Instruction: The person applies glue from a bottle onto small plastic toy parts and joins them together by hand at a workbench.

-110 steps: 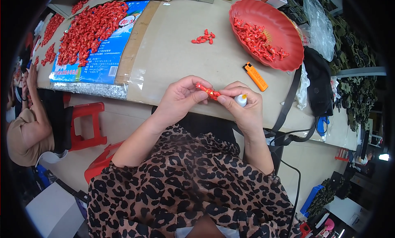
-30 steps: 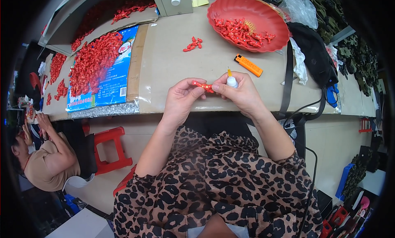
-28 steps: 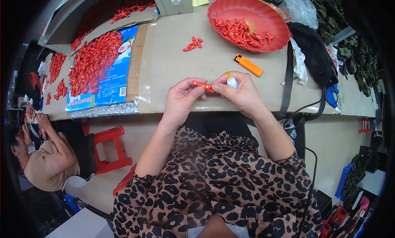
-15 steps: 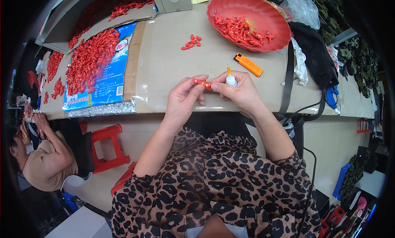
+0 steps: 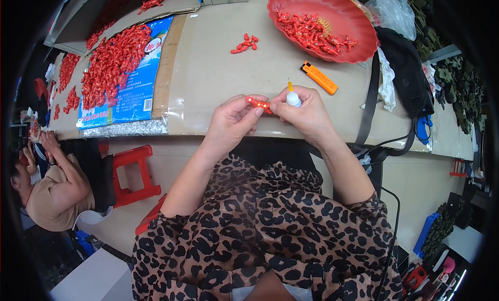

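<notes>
Between the fingertips of my two hands is a small glossy red figurine (image 5: 259, 104) with shiny specks on it. My left hand (image 5: 233, 119) pinches its left end. With thumb and finger my right hand (image 5: 304, 113) touches the figurine's right end. That same hand also holds a small white glue bottle (image 5: 293, 99) with a yellow needle tip pointing up. Beyond my hands, a few red figurines (image 5: 244, 43) lie in a small group on the table. An orange lighter (image 5: 319, 78) rests to the right.
A red scalloped bowl (image 5: 345, 20) with red pieces stands at the far right, a black bag (image 5: 408, 72) beside it. Many red figurines (image 5: 112, 64) cover a blue cardboard sheet (image 5: 140, 93) on the left. Another person (image 5: 54, 189) sits at left near a red stool (image 5: 132, 176).
The view has shifted slightly, so the bowl and lighter appear farther right. My hands keep the figurine and bottle, with the figurine tilted a little differently.
</notes>
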Tool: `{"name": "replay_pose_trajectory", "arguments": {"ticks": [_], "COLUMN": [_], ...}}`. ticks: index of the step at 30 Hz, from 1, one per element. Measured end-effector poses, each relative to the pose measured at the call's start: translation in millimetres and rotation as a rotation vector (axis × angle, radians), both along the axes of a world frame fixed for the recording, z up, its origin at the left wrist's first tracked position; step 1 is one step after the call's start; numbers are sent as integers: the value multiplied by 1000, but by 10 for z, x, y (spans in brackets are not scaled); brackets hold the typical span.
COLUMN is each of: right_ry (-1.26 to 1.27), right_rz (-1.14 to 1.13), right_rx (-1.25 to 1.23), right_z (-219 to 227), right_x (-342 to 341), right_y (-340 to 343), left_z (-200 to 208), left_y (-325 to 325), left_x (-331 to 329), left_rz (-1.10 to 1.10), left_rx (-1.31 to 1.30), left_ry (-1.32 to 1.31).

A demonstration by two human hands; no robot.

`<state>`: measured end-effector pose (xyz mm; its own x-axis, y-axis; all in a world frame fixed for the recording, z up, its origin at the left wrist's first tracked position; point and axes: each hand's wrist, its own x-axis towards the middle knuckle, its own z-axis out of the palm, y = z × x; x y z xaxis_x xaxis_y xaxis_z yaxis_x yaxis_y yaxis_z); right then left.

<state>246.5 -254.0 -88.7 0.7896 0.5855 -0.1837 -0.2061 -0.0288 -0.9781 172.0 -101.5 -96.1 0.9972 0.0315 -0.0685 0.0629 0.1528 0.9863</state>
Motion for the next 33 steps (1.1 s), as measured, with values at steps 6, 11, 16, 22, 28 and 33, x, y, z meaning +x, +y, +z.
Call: {"name": "replay_pose_trajectory", "arguments": {"ticks": [6,11,16,22,28,33], "right_ry": [-8,23,67,46,24,19], "right_rz": [8,12,-6,-23,-46,-53], "right_rx": [15,6,-8,-3,-21,-41], "right_z": [-21,-4,16,-5,-6,-39], "right_x": [2,23,30,3,-15,-14], "right_y": [-8,12,23,55,81,98], "left_z": [-15,-4,-22,-51,-57,-56], "left_y": [4,-3,-15,-53,-78,-126], "left_x": [10,14,28,35,35,39], "left_rz": [-30,-7,-7,58,117,192], "left_rx": [92,82,61,46,46,117], "left_ry": [-31,-13,15,-39,-5,-43]}}
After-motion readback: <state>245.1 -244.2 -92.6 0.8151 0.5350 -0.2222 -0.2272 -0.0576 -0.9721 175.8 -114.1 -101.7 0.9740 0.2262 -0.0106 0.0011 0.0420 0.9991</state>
